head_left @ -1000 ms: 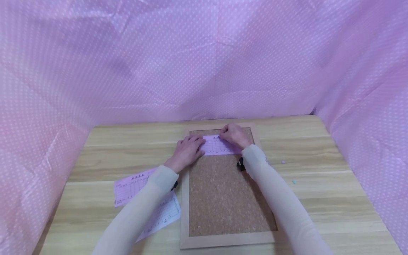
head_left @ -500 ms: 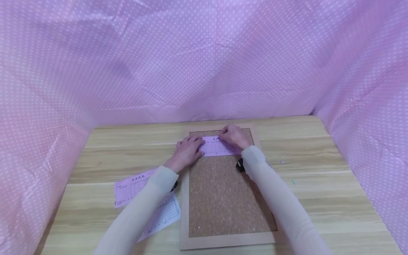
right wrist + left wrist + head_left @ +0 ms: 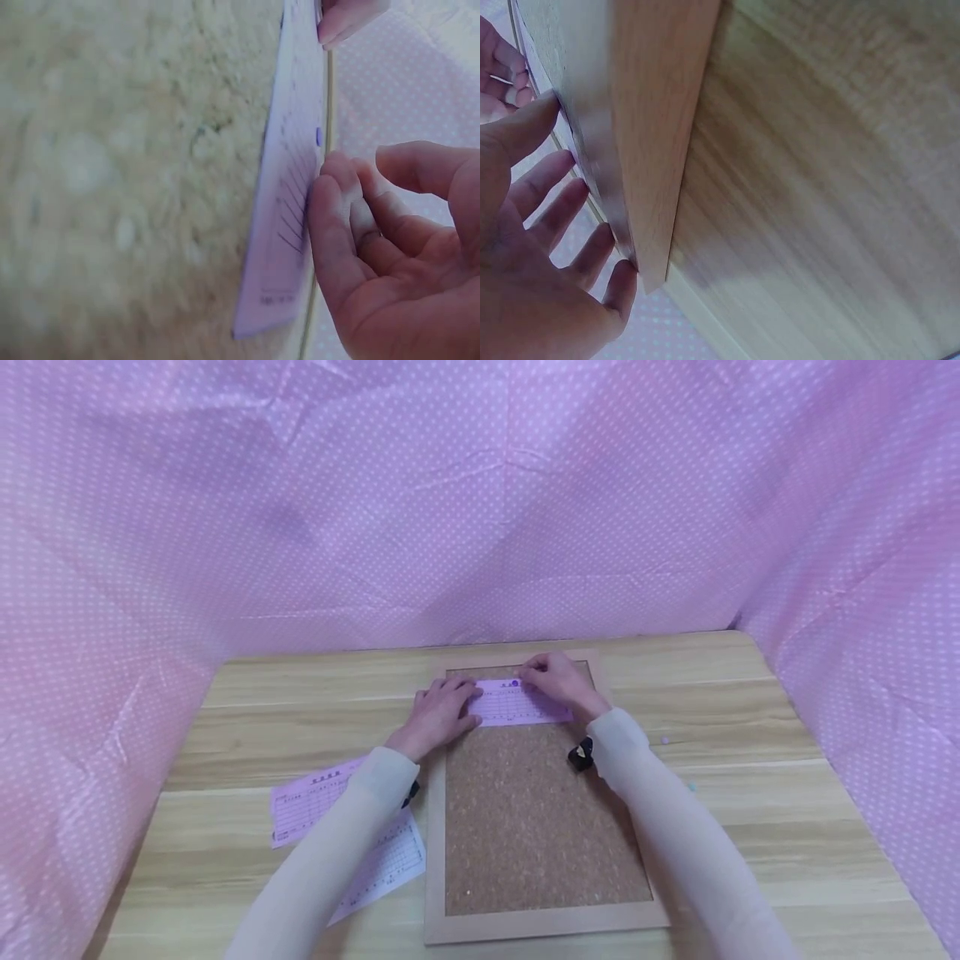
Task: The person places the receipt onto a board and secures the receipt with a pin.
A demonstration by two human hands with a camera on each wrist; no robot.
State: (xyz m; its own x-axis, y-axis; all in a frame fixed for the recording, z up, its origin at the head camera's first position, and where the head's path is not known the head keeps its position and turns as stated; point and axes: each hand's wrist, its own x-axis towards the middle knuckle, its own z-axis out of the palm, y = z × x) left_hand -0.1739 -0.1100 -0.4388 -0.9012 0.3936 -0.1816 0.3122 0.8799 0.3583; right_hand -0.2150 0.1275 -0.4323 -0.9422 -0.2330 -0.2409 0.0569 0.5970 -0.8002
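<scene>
The pink form [image 3: 521, 703] lies across the top of the cork board [image 3: 536, 827] on the counter [image 3: 750, 793]. The left hand [image 3: 438, 714] presses its left end with straight, spread fingers. The right hand [image 3: 558, 681], its grip loosely curled and holding nothing, touches the form beside a purple pushpin [image 3: 514, 683].

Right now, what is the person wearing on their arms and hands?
Both arms wear long, close-fitting cream sleeves that end at the wrists. The left hand and right hand are bare, with no gloves. A small black device sits under each wrist.
</scene>
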